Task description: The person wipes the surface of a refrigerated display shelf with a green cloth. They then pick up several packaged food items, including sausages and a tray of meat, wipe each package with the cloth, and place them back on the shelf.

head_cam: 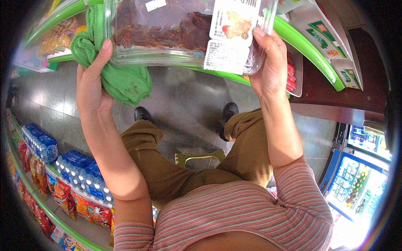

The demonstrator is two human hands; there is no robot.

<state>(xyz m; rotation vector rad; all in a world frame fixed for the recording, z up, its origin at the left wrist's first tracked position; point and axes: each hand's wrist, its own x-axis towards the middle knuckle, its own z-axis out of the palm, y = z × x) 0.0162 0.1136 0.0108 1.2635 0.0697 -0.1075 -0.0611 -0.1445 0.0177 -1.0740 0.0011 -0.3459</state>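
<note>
A clear plastic box (pixel 160 34) of dark reddish-brown food, which looks like dried meat, is held up in front of me between both hands. White printed labels (pixel 227 56) are stuck on its right part, and a small white sticker sits near the top edge. My left hand (pixel 94 77) presses a crumpled green cloth (pixel 127 83) against the box's left side, its thumb along the edge. Dark smudges mark the cloth's hanging end. My right hand (pixel 271 62) grips the lower right corner, with the thumb on the front. The box's upper edge runs out of view.
Green-edged shelves (pixel 307 50) with packaged goods curve around the front. Shrink-wrapped bottle packs (pixel 83 175) and snack bags (pixel 91 208) line the left. A yellowish stool (pixel 201 157) shows between my legs. Lit drinks coolers (pixel 355 185) stand at right, over a grey tiled floor (pixel 185 94).
</note>
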